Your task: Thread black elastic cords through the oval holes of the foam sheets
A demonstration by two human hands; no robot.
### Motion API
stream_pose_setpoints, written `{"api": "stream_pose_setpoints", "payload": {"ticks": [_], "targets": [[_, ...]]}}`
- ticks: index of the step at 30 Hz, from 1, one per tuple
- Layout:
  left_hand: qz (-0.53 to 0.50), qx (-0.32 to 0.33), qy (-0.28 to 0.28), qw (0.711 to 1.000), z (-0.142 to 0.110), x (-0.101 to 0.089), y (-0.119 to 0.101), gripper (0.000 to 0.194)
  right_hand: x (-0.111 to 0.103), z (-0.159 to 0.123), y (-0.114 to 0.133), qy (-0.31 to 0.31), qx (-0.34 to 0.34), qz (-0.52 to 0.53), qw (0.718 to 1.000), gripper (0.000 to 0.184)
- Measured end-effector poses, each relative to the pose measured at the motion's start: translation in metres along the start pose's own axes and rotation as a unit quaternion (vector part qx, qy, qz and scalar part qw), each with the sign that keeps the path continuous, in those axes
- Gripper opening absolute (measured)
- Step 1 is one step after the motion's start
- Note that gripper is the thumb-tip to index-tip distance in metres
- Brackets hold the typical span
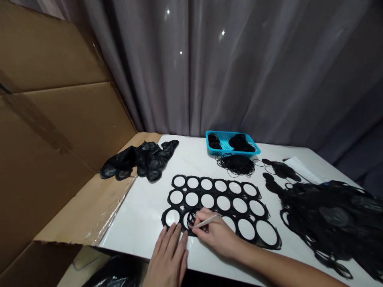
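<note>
A black sheet with rows of round holes (214,202) lies flat on the white table, the white surface showing through the holes. My left hand (169,257) rests with fingers stretched out, its fingertips at the sheet's near edge. In my right hand (217,237) is a slim white pen-like tool (207,220), pinched between the fingers, its tip pointing left over the nearest row. Thin black loops (190,218) gather at that tip, around one hole. My right hand hides part of the nearest row. What the tool's tip is like, I cannot make out.
A blue basket (257,151) with black loops stands at the back, a pile of loops (237,164) before it. Crumpled black sheets lie left (134,159) and right (335,219). A large cardboard box (60,119) borders the left side; a grey curtain (209,79) hangs behind.
</note>
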State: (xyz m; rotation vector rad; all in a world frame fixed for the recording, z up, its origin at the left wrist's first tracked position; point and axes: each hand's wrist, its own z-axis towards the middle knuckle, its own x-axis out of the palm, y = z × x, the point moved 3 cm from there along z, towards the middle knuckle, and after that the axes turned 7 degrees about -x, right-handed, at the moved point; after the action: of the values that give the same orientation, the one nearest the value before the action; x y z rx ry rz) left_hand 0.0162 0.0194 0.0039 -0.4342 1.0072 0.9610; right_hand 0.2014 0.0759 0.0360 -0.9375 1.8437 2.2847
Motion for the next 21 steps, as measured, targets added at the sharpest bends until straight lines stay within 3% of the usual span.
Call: {"api": "stream_pose_setpoints", "payload": {"ticks": [8, 11, 13, 16, 18, 21], "targets": [[-0.012, -0.013, 0.019, 1.0, -0.007, 0.005, -0.001, 0.044, 0.006, -0.008, 0.001, 0.04, -0.128, -0.072, 0.988, 0.014], [-0.019, 0.002, 0.033, 0.999, -0.007, 0.007, 0.001, 0.045, 0.016, -0.014, 0.0, 0.084, -0.226, -0.187, 0.952, 0.006], [-0.026, 0.019, 0.048, 0.998, -0.006, 0.008, 0.003, 0.046, 0.013, -0.008, -0.003, 0.074, -0.252, -0.254, 0.931, 0.007], [-0.034, 0.029, 0.061, 0.997, -0.002, 0.006, 0.005, 0.047, -0.018, 0.022, -0.014, -0.011, -0.19, -0.277, 0.942, 0.012], [-0.034, 0.03, 0.059, 0.997, 0.001, 0.003, 0.005, 0.047, -0.05, 0.046, -0.022, -0.102, -0.126, -0.278, 0.947, 0.014], [-0.034, 0.033, 0.05, 0.998, 0.002, -0.002, 0.004, 0.047, -0.08, 0.07, -0.028, -0.167, -0.052, -0.201, 0.964, 0.016]]}}
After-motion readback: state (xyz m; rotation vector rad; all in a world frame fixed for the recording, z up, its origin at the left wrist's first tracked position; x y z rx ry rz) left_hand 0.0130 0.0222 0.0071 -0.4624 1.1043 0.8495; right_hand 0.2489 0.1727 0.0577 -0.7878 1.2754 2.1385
